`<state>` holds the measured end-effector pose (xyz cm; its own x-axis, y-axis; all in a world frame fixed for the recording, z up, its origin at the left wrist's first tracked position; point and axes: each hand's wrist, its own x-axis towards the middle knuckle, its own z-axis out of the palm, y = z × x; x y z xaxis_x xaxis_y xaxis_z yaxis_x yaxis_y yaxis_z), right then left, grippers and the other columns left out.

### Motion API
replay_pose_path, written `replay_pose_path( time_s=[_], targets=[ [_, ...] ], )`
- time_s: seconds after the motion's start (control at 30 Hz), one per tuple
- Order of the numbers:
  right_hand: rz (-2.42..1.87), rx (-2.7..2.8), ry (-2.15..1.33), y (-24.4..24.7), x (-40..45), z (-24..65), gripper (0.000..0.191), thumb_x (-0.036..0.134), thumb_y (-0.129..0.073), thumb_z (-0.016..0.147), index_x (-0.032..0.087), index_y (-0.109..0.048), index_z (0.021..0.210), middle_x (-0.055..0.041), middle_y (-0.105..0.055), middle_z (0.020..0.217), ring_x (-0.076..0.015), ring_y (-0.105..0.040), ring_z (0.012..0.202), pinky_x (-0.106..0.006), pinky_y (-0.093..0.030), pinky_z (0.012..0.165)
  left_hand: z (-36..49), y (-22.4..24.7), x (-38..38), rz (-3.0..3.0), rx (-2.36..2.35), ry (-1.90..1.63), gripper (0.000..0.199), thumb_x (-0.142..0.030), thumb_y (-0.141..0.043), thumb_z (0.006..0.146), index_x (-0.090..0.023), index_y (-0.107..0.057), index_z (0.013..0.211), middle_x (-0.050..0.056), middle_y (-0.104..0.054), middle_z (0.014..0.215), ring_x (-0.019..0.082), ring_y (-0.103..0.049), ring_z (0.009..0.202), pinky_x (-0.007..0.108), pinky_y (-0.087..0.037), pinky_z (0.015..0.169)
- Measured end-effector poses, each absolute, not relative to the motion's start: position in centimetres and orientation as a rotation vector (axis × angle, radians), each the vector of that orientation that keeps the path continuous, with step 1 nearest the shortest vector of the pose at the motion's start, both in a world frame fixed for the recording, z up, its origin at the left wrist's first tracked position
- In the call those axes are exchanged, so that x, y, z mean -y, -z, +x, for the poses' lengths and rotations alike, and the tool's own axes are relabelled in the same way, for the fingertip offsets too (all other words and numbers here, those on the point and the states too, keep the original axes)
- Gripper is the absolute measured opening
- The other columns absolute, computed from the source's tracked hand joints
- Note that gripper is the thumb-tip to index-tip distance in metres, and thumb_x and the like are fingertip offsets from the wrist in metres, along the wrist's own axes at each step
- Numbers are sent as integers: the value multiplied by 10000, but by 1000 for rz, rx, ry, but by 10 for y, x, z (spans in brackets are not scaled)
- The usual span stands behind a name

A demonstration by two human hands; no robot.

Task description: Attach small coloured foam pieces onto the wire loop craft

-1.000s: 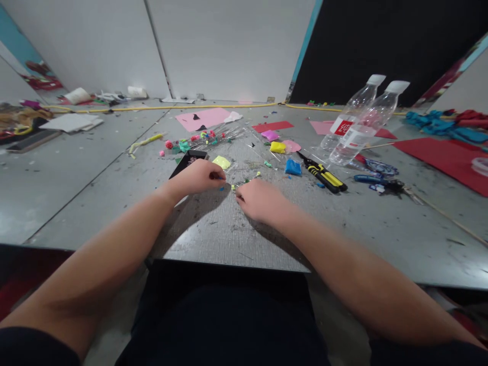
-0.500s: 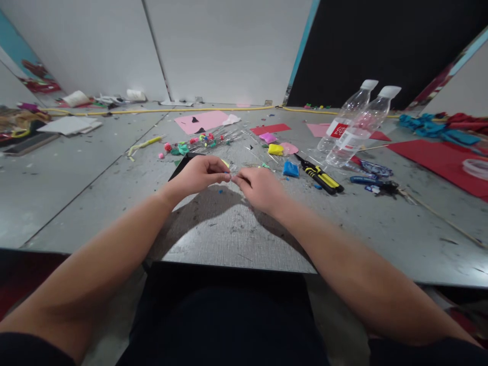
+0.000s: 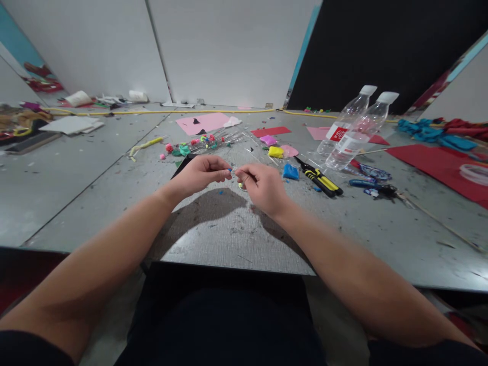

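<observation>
My left hand (image 3: 200,175) is closed in a pinch over the middle of the table, with a small blue piece of clay (image 3: 230,170) at its fingertips. Just to the right, my right hand (image 3: 263,187) is also pinched closed, its fingertips a short gap away from the left ones. What it holds is too small to name. A little yellow-green bit (image 3: 240,185) shows below the right fingertips; whether it is held I cannot tell. Behind my left hand lies a dark flat object (image 3: 182,166), partly hidden. A blue clay packet (image 3: 290,171) rests beyond my right hand.
Yellow-and-black pliers (image 3: 319,178) and two clear bottles (image 3: 348,140) are on the right. Yellow (image 3: 275,152) and pink packets (image 3: 268,140) lie farther back. Colourful clay-tipped sticks (image 3: 206,142) spread behind my hands. Red sheet (image 3: 438,168) lies far right.
My fingertips have drawn slightly apart, the right hand moving a little to the right. The blue piece and the yellow-green bit show more clearly now.
</observation>
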<state>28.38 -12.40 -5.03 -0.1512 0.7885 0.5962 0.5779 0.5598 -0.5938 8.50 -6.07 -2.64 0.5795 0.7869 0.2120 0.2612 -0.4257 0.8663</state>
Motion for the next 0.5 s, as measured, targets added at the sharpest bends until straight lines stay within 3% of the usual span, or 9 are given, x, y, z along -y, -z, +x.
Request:
replay_pose_path(
  time_s=[0.1, 0.23, 0.5],
  targets=[
    [-1100, 1828, -309, 53, 123, 284, 159, 244, -579, 987, 198, -717, 922, -33, -728, 820, -156, -619, 708, -300, -460, 719, 83, 30, 56, 2160, -910, -759, 211, -366, -675, 895, -164, -678, 835, 37, -703, 773, 119, -583, 689, 267, -455, 646],
    [-1124, 1809, -334, 55, 122, 283, 163, 301, -678, 943, 186, -697, 829, -13, -689, 707, -143, -572, 638, -295, -448, 686, 81, 35, 49, 2450, -1072, -641, 211, -344, -687, 863, -172, -637, 750, -3, -614, 673, 115, -507, 638, 270, -372, 607],
    [-1097, 1795, -236, 54, 116, 284, 96, 196, -677, 924, 217, -763, 888, -54, -769, 900, -197, -664, 858, -325, -505, 781, 84, 28, 57, 2179, -955, -621, 231, -398, -687, 867, -172, -739, 873, 29, -717, 778, 138, -599, 715, 280, -456, 672]
  ],
)
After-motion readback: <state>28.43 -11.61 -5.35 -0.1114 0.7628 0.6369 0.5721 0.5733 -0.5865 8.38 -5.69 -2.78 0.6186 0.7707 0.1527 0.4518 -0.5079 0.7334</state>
